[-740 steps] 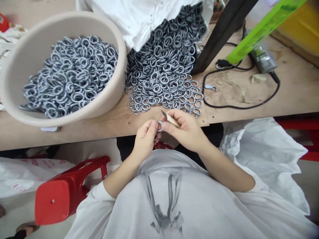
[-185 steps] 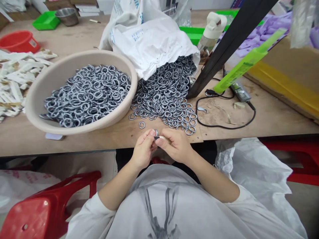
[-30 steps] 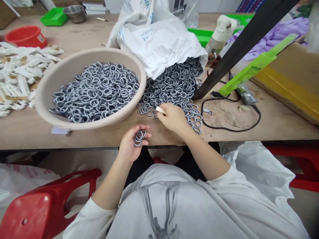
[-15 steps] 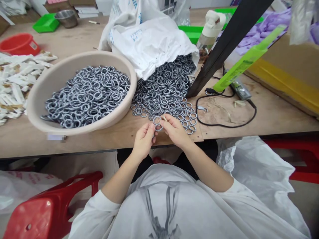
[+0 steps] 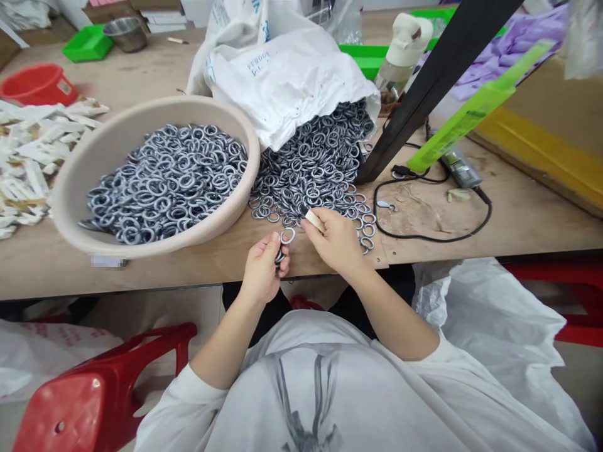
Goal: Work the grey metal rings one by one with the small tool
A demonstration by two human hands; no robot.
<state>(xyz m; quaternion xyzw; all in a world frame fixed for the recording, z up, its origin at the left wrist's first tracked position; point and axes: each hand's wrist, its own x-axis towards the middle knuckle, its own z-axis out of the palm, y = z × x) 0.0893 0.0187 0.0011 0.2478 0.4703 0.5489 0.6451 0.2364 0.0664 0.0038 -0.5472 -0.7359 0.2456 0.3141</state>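
Observation:
My left hand is closed on several grey rings; one ring stands up between thumb and forefinger. Others show dark under the curled fingers. A short way to the right, my right hand pinches a small cream stick with a dark end, whose kind I cannot make out. Just beyond both hands, a heap of grey rings spills from the mouth of a white sack onto the wooden table. To the left stands a wide beige basin holding many such rings.
White strips are piled at the far left by a red tub. A dark slanted post, a lime-green strip, a black cable and a clear bottle are at right. A red stool stands lower left.
My hands have drawn apart. The left hand has moved left and nearer me with the rings; the right has turned, showing more of the cream stick and its dark end.

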